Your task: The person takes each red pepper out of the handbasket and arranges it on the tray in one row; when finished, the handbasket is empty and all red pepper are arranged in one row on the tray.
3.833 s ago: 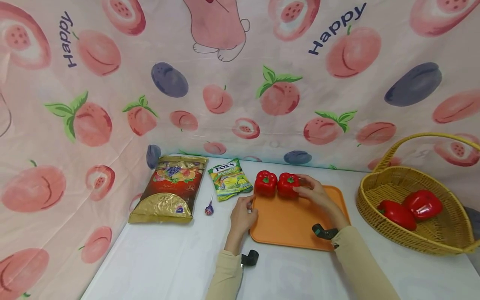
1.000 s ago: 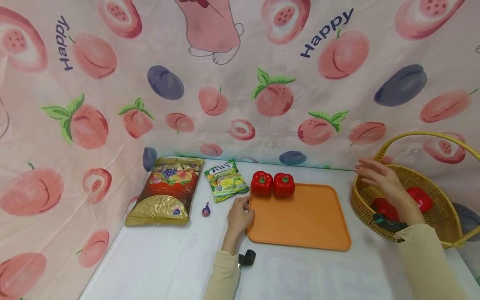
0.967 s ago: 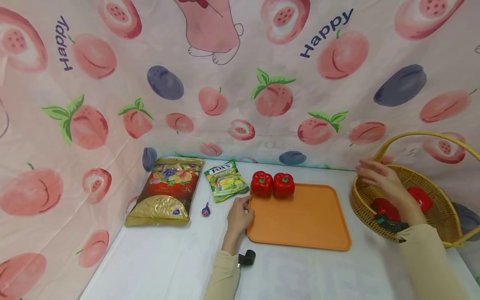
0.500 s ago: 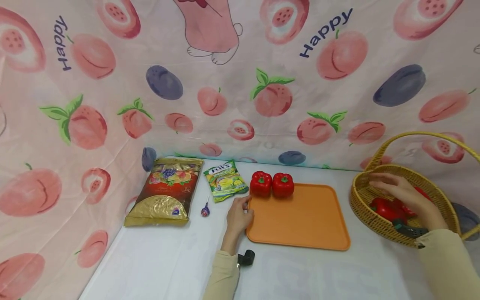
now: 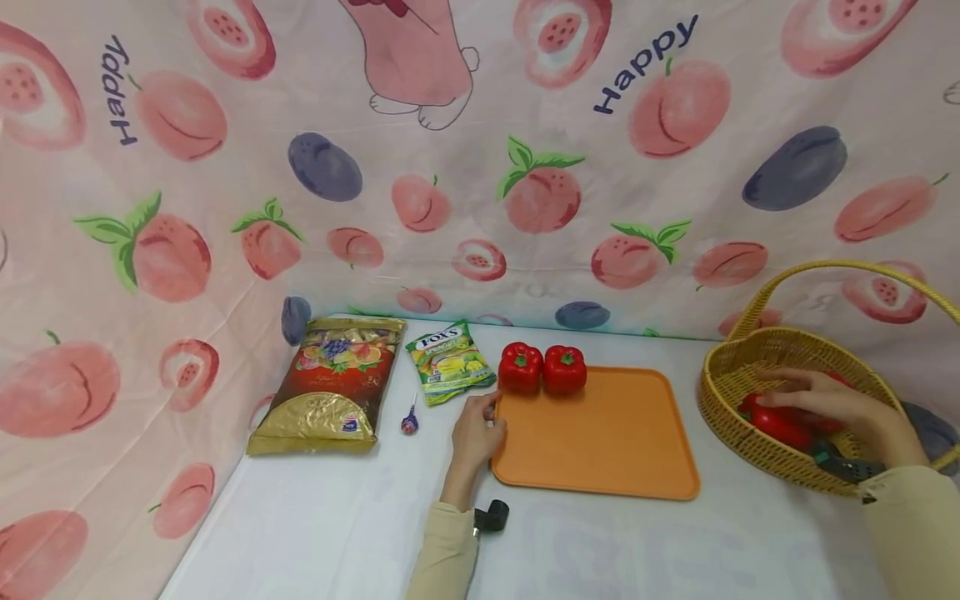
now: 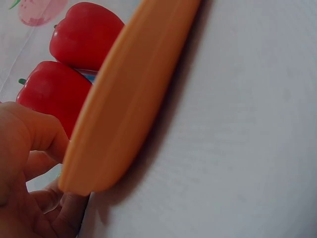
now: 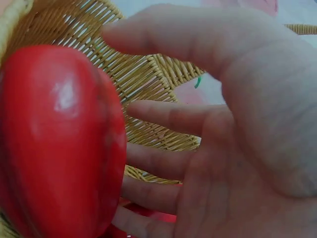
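My left hand [image 5: 474, 433] grips the left rim of an orange tray [image 5: 600, 450]; the left wrist view shows its fingers bent at the tray's corner. Two red bell peppers, one on the left [image 5: 521, 368] and one on the right [image 5: 565, 371], stand side by side at the tray's back left. Inside the wicker basket [image 5: 720, 400], my right hand [image 5: 847, 408] reaches over a red bell pepper [image 5: 780, 423]. In the right wrist view its fingers are extended beside that pepper [image 6: 54, 94], thumb apart. Another red pepper in the basket is mostly covered by the hand.
Left of the tray lie a green Fox's candy bag [image 5: 450, 362], a lollipop [image 5: 409, 421] and a large brown and gold candy bag [image 5: 330, 387]. The basket's tall handle [image 5: 832, 265] arches over it. A fruit-print cloth hangs behind the white table [image 5: 360, 533].
My right hand let go of the right-hand pepper on the tray, moved right to the basket, and lowered into it over the peppers. My left hand stays at the tray rim.
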The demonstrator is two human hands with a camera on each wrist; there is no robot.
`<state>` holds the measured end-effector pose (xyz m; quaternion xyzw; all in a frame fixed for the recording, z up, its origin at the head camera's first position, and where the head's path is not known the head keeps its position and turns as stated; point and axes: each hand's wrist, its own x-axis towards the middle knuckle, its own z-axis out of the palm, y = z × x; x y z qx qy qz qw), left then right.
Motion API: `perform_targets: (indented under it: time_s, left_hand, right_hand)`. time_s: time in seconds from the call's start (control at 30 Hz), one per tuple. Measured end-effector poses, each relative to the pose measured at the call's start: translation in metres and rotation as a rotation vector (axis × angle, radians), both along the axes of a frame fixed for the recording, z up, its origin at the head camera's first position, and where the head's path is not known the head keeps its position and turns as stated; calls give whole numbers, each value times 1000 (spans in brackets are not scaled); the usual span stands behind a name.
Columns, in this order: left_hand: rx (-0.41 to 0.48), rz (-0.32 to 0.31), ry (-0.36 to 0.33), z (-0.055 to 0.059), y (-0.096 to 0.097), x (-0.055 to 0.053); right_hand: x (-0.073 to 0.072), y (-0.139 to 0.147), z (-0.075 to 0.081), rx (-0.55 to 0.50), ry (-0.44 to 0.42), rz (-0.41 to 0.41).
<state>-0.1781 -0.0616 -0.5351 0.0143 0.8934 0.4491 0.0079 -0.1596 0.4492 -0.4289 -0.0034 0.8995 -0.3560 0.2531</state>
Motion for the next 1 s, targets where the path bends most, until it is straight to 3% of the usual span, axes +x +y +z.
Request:
perform_targets:
  time_s: [0.33,0.5,0.73,1.0]
  left_hand:
    - [-2,1,24,-1,1,2]
    - [-5,-2,45,-1,1,0]
    - [-8,-4,46,-2,1,-1]
    - [0,-1,37,0,0,-2]
  right_hand:
    - [4,1,-1,34,-45,63]
    - [4,1,-2,28,-56,50]
    - [4,2,-1,76,14,-16]
    - [10,0,4,4,64,-132]
